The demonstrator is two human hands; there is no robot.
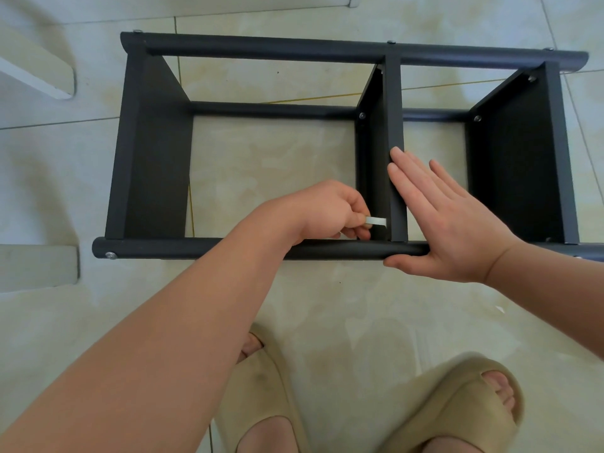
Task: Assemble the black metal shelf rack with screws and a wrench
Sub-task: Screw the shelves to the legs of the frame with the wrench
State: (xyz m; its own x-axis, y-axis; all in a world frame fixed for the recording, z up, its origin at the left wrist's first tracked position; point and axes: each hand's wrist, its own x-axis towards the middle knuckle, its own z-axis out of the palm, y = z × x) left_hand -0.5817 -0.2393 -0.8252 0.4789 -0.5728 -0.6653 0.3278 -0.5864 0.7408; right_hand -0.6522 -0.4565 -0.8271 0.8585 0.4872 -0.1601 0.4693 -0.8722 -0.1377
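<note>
The black metal shelf rack point(353, 49) is lying on its side on the tiled floor point(268, 322), with its long rails running left to right. The left hand point(327, 210) is pinching a small flat wrench point(376, 220) between thumb and curled fingers. The wrench's long axis is pointing right, toward the near end of the middle panel point(394, 109), just above the near rail point(202, 248). Any screw there is hidden. The right hand point(438, 220) is lying flat with straight fingers, pressing on that panel's edge and the rail, likely steadying the joint. The left hand is the nearer one to the fastening.
</note>
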